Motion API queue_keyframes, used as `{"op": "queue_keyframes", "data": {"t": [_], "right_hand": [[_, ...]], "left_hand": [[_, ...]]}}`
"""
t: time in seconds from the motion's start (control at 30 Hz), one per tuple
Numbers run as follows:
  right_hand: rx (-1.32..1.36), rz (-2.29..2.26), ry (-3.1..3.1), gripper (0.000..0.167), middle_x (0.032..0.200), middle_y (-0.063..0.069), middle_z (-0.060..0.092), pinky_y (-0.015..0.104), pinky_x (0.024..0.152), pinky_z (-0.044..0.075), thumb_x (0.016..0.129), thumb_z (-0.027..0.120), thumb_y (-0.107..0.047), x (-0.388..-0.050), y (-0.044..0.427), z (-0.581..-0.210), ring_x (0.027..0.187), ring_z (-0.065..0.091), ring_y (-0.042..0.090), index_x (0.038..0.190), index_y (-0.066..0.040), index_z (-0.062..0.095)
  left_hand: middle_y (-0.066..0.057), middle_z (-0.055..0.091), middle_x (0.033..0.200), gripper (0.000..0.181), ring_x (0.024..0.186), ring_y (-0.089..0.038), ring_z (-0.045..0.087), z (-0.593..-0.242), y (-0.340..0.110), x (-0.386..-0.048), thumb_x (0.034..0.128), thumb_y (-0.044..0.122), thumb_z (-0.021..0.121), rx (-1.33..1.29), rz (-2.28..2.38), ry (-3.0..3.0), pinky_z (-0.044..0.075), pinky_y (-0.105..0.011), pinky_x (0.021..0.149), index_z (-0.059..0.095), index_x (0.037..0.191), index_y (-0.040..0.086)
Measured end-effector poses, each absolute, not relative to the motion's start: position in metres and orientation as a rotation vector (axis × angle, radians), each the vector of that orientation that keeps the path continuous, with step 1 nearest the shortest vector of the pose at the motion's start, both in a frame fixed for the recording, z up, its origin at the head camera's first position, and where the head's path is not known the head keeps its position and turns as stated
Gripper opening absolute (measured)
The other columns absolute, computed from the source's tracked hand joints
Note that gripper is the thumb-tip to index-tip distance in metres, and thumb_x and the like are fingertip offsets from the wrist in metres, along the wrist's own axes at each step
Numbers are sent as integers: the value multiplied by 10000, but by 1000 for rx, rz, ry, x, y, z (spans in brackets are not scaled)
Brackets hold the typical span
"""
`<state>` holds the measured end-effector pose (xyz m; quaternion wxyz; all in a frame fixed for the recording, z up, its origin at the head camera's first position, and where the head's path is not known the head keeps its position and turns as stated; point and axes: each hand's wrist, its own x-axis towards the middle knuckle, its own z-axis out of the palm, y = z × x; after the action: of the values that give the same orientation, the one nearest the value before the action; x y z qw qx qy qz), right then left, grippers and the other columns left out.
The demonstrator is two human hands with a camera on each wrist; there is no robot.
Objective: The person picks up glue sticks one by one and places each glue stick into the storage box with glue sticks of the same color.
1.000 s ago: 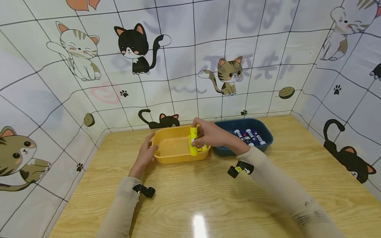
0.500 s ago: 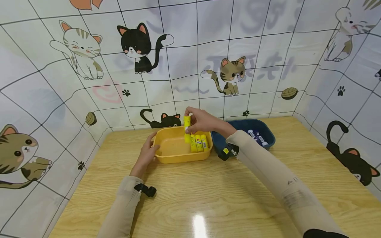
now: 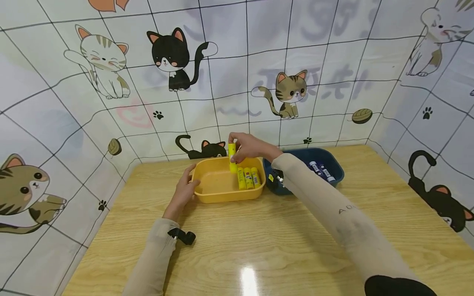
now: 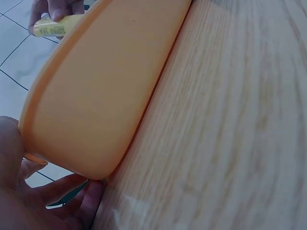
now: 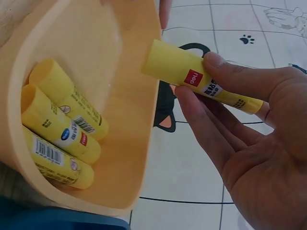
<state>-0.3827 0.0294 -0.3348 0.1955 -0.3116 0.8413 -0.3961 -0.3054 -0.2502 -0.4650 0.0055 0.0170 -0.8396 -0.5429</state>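
My right hand (image 3: 252, 148) pinches a yellow glue stick (image 3: 232, 155) between thumb and fingers, above the far side of the yellow basin (image 3: 226, 198). In the head view that glue stick is upright; a red label shows on it in the right wrist view. Three more yellow glue sticks (image 5: 62, 129) lie side by side at the right end of the basin. At the basin's left end, my left hand (image 3: 184, 190) grips the rim, thumb over the edge and fingers outside, also seen in the left wrist view.
A dark blue basin (image 3: 338, 167) stands right beside the yellow one, partly hidden by my right forearm. Purple-and-white sticks (image 3: 321, 170) lie in it. Both basins sit on a wooden table (image 3: 229, 246), close to a cat-patterned backdrop (image 3: 237, 82).
My right hand has moved left and slightly back with the glue stick, away from the basin's right end, uncovering the three glue sticks there. The left hand keeps its grip on the basin.
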Motion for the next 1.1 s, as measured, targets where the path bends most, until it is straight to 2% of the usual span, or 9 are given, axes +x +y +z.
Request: {"op": "queue_keyframes", "data": {"t": [0.13,0.27,0.47,0.57,0.8,0.93,1.1], "right_hand": [[-847,-1080,2371,401,1076,189,670,451,880,620,914,764,-40,-390,26,-345,989,734,404,1173,-79,461],[-824,-1071,2364,347,1075,198,691,527,938,586,927,754,-47,-395,22,-354,1035,718,469,1147,-64,487],[-755,-1061,2357,318,1135,206,702,508,958,581,940,738,-48,-398,20,-358,1062,725,429,1154,-50,503],[-724,-1037,2369,314,1114,214,713,494,962,582,948,730,-51,-400,19,-358,1065,725,430,1159,-39,498],[-669,-959,2397,312,1054,183,726,454,940,596,940,746,-71,-404,17,-361,1025,748,391,1159,-31,526],[-657,-957,2391,326,1058,186,723,440,933,601,945,743,-82,-404,15,-365,977,757,352,1180,-22,524],[-636,-905,2408,339,1034,147,731,378,880,617,942,757,-121,-403,14,-373,945,761,304,1182,-42,530]], "left_hand": [[-260,482,1525,649,1266,-402,587,-464,-250,-306,1047,138,492,59,-1704,-2627,530,-449,979,268,1648,236],[-263,475,1529,652,1277,-401,581,-462,-250,-306,1051,134,487,64,-1714,-2629,530,-479,1012,260,1652,244],[-274,453,1546,649,1304,-418,559,-461,-249,-306,1054,134,477,54,-1741,-2619,496,-543,1071,254,1654,240],[-269,453,1548,645,1308,-408,556,-461,-249,-306,1055,135,476,57,-1737,-2618,505,-525,1065,258,1652,241],[-265,471,1530,644,1221,-384,605,-461,-250,-307,1052,135,476,65,-1715,-2629,553,-314,852,263,1650,244],[-266,480,1523,639,1185,-382,616,-462,-251,-307,1051,132,478,56,-1718,-2619,539,-277,778,274,1647,240],[-266,467,1540,639,1255,-393,595,-463,-251,-306,1056,135,482,60,-1728,-2623,562,-381,921,272,1649,247]]}}
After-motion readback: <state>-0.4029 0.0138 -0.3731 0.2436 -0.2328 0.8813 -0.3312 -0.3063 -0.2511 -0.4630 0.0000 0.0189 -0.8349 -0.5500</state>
